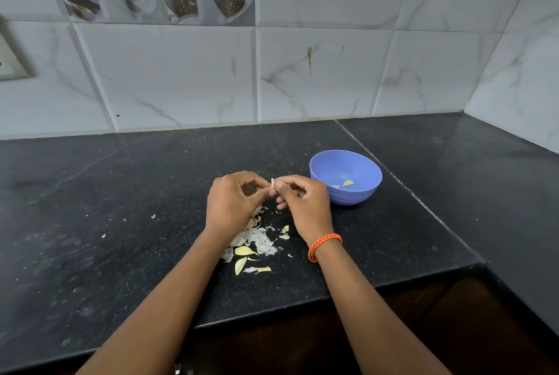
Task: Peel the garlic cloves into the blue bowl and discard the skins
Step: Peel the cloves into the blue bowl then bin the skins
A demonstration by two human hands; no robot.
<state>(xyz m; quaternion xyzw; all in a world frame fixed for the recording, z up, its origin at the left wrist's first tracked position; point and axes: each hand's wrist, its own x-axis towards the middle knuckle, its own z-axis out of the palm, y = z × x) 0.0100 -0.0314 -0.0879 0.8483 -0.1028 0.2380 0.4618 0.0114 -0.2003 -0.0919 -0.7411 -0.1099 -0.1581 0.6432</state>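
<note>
A small garlic clove [272, 183] is pinched between the fingertips of my left hand [233, 202] and my right hand [302, 202], a little above the black counter. The blue bowl [360, 163] stands just right of my right hand and holds two peeled cloves [348, 183]. Under and behind my hands lies a heap of white garlic skins [260, 241]. Unpeeled cloves [243, 251] lie at the near edge of that heap, with another [240, 265] closer to me.
The black granite counter [121, 223] runs to a tiled wall behind and turns along the right wall. Its front edge steps back on the right, by my right forearm. Small skin flakes [153, 216] are scattered left of the heap.
</note>
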